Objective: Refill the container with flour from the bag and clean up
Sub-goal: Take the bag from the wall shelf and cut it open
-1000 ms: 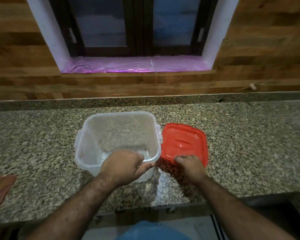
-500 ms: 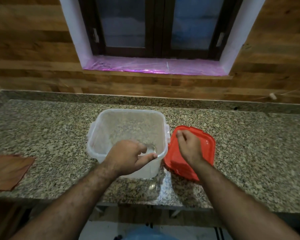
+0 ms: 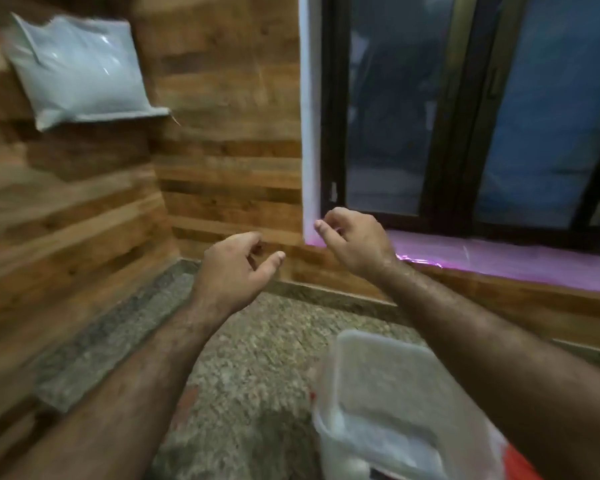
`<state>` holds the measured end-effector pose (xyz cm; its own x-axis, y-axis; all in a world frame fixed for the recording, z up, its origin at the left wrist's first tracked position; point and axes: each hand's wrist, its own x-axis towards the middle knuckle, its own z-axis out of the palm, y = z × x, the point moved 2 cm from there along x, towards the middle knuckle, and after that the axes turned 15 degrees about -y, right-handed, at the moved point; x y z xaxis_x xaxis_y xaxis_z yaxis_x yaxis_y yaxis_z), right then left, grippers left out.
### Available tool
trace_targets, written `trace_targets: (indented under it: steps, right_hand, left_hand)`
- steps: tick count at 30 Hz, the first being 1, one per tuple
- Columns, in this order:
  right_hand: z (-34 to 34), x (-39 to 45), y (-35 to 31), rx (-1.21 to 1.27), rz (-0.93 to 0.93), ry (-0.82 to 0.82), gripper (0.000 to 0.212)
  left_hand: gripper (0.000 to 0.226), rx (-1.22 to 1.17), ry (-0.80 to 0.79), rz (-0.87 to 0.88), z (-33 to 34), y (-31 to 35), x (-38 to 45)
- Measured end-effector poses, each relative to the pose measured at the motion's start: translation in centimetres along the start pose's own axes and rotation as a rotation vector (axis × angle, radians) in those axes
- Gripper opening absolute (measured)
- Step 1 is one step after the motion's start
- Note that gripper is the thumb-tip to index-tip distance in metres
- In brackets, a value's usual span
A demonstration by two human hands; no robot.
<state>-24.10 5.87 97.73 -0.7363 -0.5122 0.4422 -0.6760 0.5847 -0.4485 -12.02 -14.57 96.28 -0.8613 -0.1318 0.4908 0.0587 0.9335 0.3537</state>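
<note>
A white plastic flour bag point(image 3: 80, 69) rests on a high wooden ledge at the upper left. The clear plastic container point(image 3: 388, 403), lid off, stands on the granite counter at the lower right, with a little white flour at its bottom. A sliver of its red lid point(image 3: 518, 460) shows under my right forearm. My left hand point(image 3: 234, 268) and my right hand point(image 3: 355, 239) are both raised in the air above the counter, fingers loosely curled, holding nothing. Both hands are well below and to the right of the bag.
The granite counter point(image 3: 257, 358) runs into a corner of wooden plank walls point(image 3: 229, 133). A dark-framed window point(image 3: 465, 109) with a pink film-covered sill point(image 3: 499, 254) is behind my right hand.
My view has swung up and left, bringing the flour bag into sight. Both hands have left the container and lid and risen into the air.
</note>
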Motion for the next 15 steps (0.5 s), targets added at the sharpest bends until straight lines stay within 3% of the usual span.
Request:
trace_targets:
  steps: [2,7,15]
  right_hand:
    - [0.7,5.0,-4.0,-0.073,-0.058,-0.041,0.040]
    - [1.1,10.0,-5.3,-0.302,-0.032,-0.187,0.040]
    - [5.6,35.3,-20.4,-0.443,-0.160,-0.058,0.030]
  left_hand:
    - [0.036,0.025,0.085,-0.020,-3.9,-3.4,3.2]
    - [0.043,0.047,0.109,-0.034,-7.8,-5.3,6.7]
    - [0.047,0.112,0.300,-0.180,-25.0,-22.5,20.7]
